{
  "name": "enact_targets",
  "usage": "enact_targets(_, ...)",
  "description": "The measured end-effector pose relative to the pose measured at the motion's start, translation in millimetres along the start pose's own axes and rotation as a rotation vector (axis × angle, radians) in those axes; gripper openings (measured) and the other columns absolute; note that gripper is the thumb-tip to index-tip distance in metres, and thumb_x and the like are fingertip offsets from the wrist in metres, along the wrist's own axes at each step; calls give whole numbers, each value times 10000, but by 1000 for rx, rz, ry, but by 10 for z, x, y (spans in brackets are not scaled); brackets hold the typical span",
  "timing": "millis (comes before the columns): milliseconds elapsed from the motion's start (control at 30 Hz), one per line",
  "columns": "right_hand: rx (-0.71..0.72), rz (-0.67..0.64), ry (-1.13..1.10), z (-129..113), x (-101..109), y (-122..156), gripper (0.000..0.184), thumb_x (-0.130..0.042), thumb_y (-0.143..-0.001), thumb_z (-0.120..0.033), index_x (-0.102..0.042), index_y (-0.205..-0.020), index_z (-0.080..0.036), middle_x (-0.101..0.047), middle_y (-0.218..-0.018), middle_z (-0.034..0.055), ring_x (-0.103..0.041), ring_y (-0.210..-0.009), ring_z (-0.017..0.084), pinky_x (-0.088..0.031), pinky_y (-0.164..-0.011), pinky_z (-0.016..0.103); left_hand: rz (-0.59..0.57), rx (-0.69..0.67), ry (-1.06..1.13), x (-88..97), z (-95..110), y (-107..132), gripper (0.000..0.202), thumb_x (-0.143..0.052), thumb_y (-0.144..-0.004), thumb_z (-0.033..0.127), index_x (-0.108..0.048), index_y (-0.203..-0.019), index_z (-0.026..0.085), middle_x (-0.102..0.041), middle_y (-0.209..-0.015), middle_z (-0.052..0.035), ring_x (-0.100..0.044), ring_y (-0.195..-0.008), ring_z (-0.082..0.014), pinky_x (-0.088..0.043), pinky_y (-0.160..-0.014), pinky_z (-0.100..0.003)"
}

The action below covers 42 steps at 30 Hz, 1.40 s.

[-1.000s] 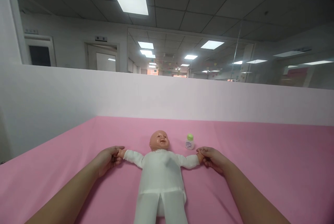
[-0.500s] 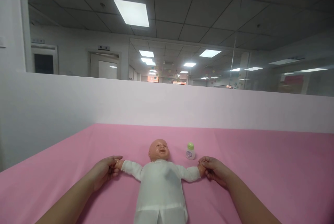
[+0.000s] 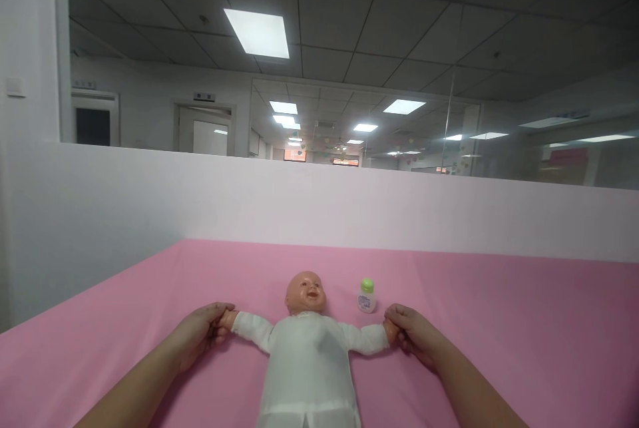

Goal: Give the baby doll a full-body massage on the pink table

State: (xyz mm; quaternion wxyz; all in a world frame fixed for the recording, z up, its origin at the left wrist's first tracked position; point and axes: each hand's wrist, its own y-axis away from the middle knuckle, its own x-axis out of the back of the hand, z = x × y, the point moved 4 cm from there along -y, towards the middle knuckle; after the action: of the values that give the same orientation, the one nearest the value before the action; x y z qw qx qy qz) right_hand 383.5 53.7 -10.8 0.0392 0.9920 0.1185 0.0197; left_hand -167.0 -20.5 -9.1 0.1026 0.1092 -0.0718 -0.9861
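Note:
A baby doll point(image 3: 308, 361) in a white suit lies on its back on the pink surface point(image 3: 524, 321), arms stretched out to both sides. My left hand point(image 3: 200, 333) is closed around the doll's hand on the left side. My right hand point(image 3: 412, 335) is closed around the doll's other hand. A small white bottle with a green cap point(image 3: 367, 296) stands upright just beyond my right hand, beside the doll's head. The doll's legs run out of the bottom of the view.
A low white partition wall point(image 3: 319, 205) borders the pink surface at the back and left. Beyond it lies an office space with ceiling lights, doors and glass walls.
The view has tilted upward, so the doll and hands sit lower in frame. Both hands keep their hold on the doll's outstretched hands.

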Motion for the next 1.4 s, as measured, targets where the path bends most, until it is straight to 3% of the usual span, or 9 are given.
enact_targets(467,-9,35,-29,6,6,6,391,-682,-871,-542,-505,-800,-201,-425,-549,-63,-306,-451,60,-200,-437,198,21,19,36,8,5,27,387,-685,-886,272,-645,-1238,114,-623,-868,-73,-575,-612,-143,-572,-597,-266)
enact_targets(633,-11,9,-50,-6,27,24,354,-704,-869,-504,-559,-816,-186,-504,-604,-31,-365,-485,65,-261,-457,194,17,32,43,9,15,40,403,-699,-883,286,-643,-1242,113,-625,-870,-76,-579,-619,-142,-582,-608,-266)
enact_targets(867,-49,-78,-165,-18,66,98,291,-808,-798,-346,-668,-981,-168,-597,-793,14,-502,-595,72,-403,-550,189,5,37,64,19,20,40,416,-679,-860,216,-631,-1259,106,-627,-894,-90,-582,-613,-143,-579,-604,-272)
enact_targets(1400,-61,-77,-171,41,98,42,358,-865,-726,-313,-684,-1008,-188,-612,-824,20,-506,-617,83,-432,-556,197,20,39,72,3,21,73,442,-703,-830,212,-636,-1256,118,-641,-895,-94,-581,-623,-153,-576,-596,-272)
